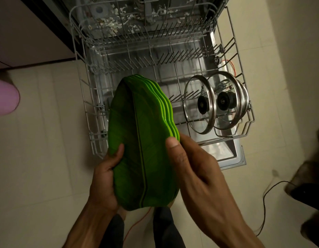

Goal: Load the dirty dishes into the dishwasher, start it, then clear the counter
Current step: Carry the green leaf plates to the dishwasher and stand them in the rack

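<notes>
The dishwasher point(146, 18) stands open with its door point(232, 154) lowered over a tiled floor point(47, 158). The lower rack point(90, 111) is pulled out over the door; the upper rack point(140, 24) sits above it, partly extended. Food debris is visible on surfaces inside the tub. A stack of green leaf-shaped plates point(137, 140) is held on edge above the left half of the lower rack, not touching it. Two glass pot lids point(216, 104) with metal rims stand upright among the tines at the rack's right side. The left hand point(105, 178) grips the stack's left edge, thumb over the front face. The right hand point(192, 167) grasps the right edge, thumb pressed on the rims. A black cable point(266, 203) lies on the floor at right.
</notes>
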Available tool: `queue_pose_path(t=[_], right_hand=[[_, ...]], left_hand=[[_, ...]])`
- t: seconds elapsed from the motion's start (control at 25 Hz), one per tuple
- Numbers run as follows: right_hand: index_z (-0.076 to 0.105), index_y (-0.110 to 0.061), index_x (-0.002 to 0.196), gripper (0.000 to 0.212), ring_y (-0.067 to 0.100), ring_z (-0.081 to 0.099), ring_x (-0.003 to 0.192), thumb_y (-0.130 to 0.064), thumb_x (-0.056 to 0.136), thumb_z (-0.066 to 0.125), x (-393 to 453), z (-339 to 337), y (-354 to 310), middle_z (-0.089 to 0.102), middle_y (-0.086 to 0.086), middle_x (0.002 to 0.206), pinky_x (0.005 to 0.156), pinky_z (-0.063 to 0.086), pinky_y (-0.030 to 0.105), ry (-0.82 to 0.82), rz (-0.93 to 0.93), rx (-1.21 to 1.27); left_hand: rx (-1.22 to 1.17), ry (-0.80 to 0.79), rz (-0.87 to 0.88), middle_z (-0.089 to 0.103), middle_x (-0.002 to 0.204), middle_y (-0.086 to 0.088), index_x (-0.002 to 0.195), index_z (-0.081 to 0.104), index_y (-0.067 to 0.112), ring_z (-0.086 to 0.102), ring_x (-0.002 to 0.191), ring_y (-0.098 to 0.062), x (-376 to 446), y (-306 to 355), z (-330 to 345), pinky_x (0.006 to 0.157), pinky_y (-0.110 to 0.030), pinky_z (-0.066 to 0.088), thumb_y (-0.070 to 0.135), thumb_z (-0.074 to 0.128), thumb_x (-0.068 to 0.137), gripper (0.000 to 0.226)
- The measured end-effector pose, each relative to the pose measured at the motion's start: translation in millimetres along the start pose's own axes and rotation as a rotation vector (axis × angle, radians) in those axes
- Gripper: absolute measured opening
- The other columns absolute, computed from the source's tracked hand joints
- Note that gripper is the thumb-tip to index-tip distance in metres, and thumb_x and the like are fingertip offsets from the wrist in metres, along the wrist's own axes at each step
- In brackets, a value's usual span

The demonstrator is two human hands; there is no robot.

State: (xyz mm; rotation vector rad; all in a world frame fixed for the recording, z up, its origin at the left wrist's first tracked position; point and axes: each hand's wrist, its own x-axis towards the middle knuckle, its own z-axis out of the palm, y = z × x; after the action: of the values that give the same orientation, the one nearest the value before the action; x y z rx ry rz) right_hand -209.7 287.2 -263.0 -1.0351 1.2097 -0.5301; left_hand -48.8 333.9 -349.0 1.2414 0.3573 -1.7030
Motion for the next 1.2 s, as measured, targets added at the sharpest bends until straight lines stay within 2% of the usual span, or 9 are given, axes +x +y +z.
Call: queue_pose_path(t=[0.12,0.2,0.4,0.52,0.64,0.76,0.88,1.04,1.2], right_hand=[[0.059,-0.037,0.113,0.024,0.023,0.067,0.088,-0.045,0.097,0.043,2.7,8.5,-1.3,0.07,0.001,0.098,0.071,0.059,0.042,0.061,-0.03,-0.058],[0.059,-0.037,0.11,0.02,0.032,0.066,0.082,-0.043,0.098,0.044,1.4,11.6,0.9,0.069,0.009,0.094,0.066,0.055,0.054,0.096,-0.048,-0.089],[0.054,-0.036,0.131,0.038,0.027,0.069,0.079,-0.041,0.093,0.05,-9.2,21.8,7.2,0.069,-0.002,0.095,0.063,0.059,0.046,0.122,-0.105,-0.184],[0.054,-0.037,0.134,0.042,0.007,0.07,0.081,-0.04,0.092,0.055,-13.8,28.1,9.5,0.069,-0.014,0.098,0.063,0.06,0.025,0.163,-0.14,-0.257],[0.061,-0.035,0.123,0.037,-0.005,0.067,0.083,-0.049,0.088,0.058,-14.6,32.1,11.9,0.067,-0.023,0.105,0.063,0.058,0.018,0.218,-0.16,-0.275],[0.063,-0.033,0.108,0.03,-0.002,0.069,0.08,-0.053,0.087,0.056,-15.3,34.1,13.3,0.069,-0.021,0.102,0.06,0.059,0.022,0.265,-0.154,-0.256],[0.061,-0.033,0.101,0.028,0.004,0.071,0.071,-0.056,0.088,0.051,-16.6,33.5,10.2,0.071,-0.016,0.091,0.056,0.059,0.028,0.269,-0.138,-0.26],[0.057,-0.035,0.101,0.031,0.016,0.069,0.064,-0.06,0.088,0.044,-15.8,34.0,4.3,0.071,-0.006,0.078,0.058,0.057,0.043,0.226,-0.095,-0.323],[0.056,-0.034,0.097,0.025,0.012,0.071,0.073,-0.056,0.085,0.053,-14.0,30.6,4.0,0.073,-0.015,0.086,0.063,0.059,0.042,0.27,-0.056,-0.284]], left_hand=[[0.008,-0.035,0.039,0.064,0.127,-0.013,0.128,0.062,0.017,0.065,0.111,-0.035,0.8,2.0,0.6,0.08,-0.05,0.057,0.035,0.095,0.048,0.089],[0.041,-0.035,0.087,0.066,0.124,-0.013,0.126,0.062,0.015,0.068,0.105,-0.03,3.1,4.6,-1.9,0.074,-0.04,0.059,0.029,0.074,0.074,0.056],[0.131,-0.039,0.147,0.066,0.122,-0.018,0.124,0.061,0.01,0.068,0.103,-0.033,2.4,11.8,-7.8,0.073,-0.036,0.059,0.033,0.083,0.067,0.065],[0.082,-0.061,0.161,0.071,0.11,-0.016,0.111,0.07,0.013,0.073,0.089,-0.03,0.5,7.9,-11.5,0.064,-0.035,0.059,0.021,0.054,0.085,0.032],[0.007,-0.046,0.144,0.075,0.09,-0.012,0.083,0.08,0.018,0.074,0.072,-0.026,-4.6,0.8,-7.0,0.052,-0.033,0.058,0.021,0.048,0.08,0.032],[-0.001,-0.057,0.142,0.076,0.085,-0.011,0.077,0.08,0.02,0.074,0.07,-0.025,-4.0,-1.5,-10.2,0.051,-0.033,0.058,0.024,0.07,0.063,0.018],[0.021,-0.08,0.129,0.075,0.098,-0.013,0.091,0.079,0.018,0.074,0.082,-0.03,-0.2,-3.8,-17.4,0.059,-0.037,0.059,0.031,0.098,0.036,0.059],[-0.037,-0.022,0.135,0.074,0.099,-0.014,0.093,0.078,0.017,0.074,0.081,-0.029,-0.8,-5.5,-18.0,0.057,-0.036,0.059,0.029,0.069,0.072,0.026],[-0.043,0.006,0.164,0.076,0.087,-0.01,0.08,0.08,0.017,0.074,0.073,-0.025,-2.6,-8.8,-19.0,0.053,-0.033,0.058,0.022,0.049,0.091,0.033]])
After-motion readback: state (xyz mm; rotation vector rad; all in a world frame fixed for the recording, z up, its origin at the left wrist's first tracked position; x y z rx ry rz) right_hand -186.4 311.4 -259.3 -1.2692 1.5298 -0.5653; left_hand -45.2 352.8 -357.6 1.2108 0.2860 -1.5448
